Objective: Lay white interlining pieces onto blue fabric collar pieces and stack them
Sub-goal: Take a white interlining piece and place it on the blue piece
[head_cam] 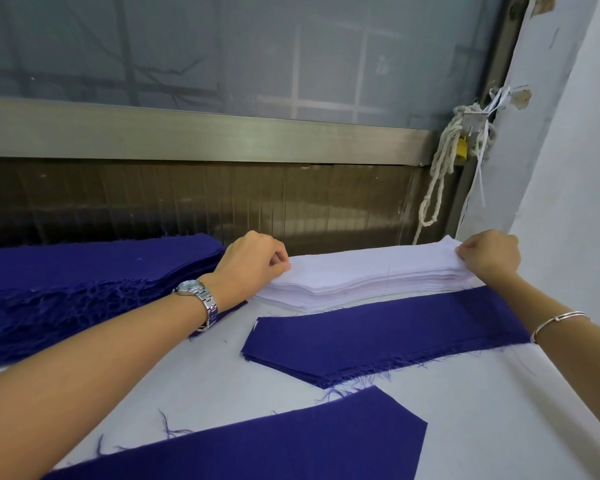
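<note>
The interlining stack [368, 278] is lying at the back of the table [499, 427], with a tall collar-piece stack [84, 271] sitting to its left. A thin collar-piece pile [378, 336] is lying just before it, with another collar piece [257, 441] nearer still. A rope [442, 168] is hanging behind, at right.

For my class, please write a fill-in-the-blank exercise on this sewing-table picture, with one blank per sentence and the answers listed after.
1. The left hand and right hand pinch opposite ends of the top interlining piece, whose colour is ____.
2. The left wrist carries a metal ____.
3. The right wrist carries a thin ____.
4. The frayed pile of blue fabric lies to the ____ of the left hand.

Missing words: white; watch; bracelet; left.
</note>
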The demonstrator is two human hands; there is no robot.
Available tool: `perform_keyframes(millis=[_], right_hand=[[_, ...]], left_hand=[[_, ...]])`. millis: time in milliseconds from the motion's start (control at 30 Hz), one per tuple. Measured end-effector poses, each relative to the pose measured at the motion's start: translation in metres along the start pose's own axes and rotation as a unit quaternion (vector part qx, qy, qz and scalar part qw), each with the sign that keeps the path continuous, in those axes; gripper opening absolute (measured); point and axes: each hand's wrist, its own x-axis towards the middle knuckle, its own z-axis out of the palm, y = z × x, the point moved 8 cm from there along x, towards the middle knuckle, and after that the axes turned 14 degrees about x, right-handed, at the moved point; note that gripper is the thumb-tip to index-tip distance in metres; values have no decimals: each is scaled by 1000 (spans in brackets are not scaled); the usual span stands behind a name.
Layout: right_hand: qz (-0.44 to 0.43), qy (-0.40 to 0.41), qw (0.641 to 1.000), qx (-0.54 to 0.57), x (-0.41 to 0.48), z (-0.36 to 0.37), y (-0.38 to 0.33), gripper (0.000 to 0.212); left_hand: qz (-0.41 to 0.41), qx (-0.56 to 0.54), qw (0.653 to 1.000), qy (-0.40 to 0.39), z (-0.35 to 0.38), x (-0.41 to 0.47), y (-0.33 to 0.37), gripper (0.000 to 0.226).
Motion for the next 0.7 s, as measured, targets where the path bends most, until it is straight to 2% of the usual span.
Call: perform_keyframes(millis=[100,233,500,700], right_hand=[[-39,-9,999,17,-1,-1,-5,17],[-44,-43,995,80,2,2,-2,8],[-34,-81,973,211,4,-3,1,14],[-34,-124,960,248,2,0,-3,31]], left_hand=[[-2,-10,1000,-21,1,3,-2,13],[7,-18,999,-42,2,8,-2,9],[9,-34,998,-57,6,13,-3,12],[6,0,997,-77,13,18,-5,32]])
